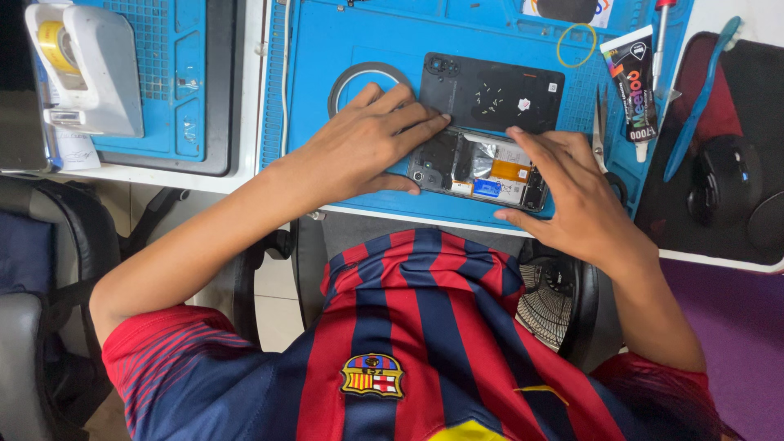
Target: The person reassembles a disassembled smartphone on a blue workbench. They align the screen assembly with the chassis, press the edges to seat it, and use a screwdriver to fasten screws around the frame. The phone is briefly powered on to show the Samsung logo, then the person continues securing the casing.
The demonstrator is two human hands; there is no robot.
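The left hand (371, 139) is laid flat, fingers spread and pressed down on the left end of an opened phone (482, 170), nothing being gripped. The right hand (572, 192) is curved loosely over the phone's right end, fingertips touching its edge, thumb below; nothing is closed upon. The phone is found between the two hands, at the near edge of the blue work mat (327, 49), its long axis running left to right along that edge, about equally close to both hands. Just beyond it, the removed dark back cover (494, 94) is seen with small screws on it. A tape ring (347, 82) lies past the left hand; scissors (603, 135) and a glue tube (633, 86) are placed towards the tabletop's right edge.
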